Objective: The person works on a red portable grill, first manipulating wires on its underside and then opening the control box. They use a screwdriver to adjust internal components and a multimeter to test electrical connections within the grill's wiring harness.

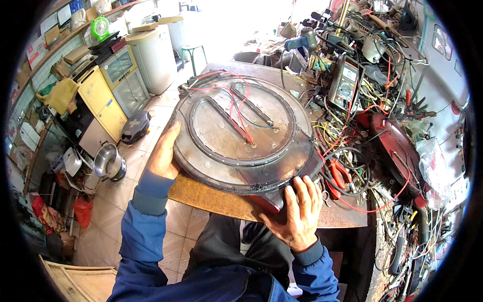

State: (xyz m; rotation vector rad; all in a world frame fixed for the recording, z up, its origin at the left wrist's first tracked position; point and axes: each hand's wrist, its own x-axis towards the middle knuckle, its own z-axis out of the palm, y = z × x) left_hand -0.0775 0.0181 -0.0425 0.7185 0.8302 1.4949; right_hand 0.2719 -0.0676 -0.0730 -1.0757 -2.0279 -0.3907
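A round electric griddle half lies on the worn wooden bench with its metal inside facing up. A looped heating tube runs across it, and red and dark wires rise from its terminals. My left hand grips the left rim, thumb on top and its other fingers mostly hidden below. At the front right, my right hand holds the edge beside a dark red handle, fingers over the rim and thumb by the handle. Red-handled pliers lie just right of the griddle.
A multimeter leans among tangled wires and tools on the right. Beyond the bench's right side lies a dark red griddle shell. The wooden bench ends close to my lap. A steel pot and a yellow cabinet stand at left.
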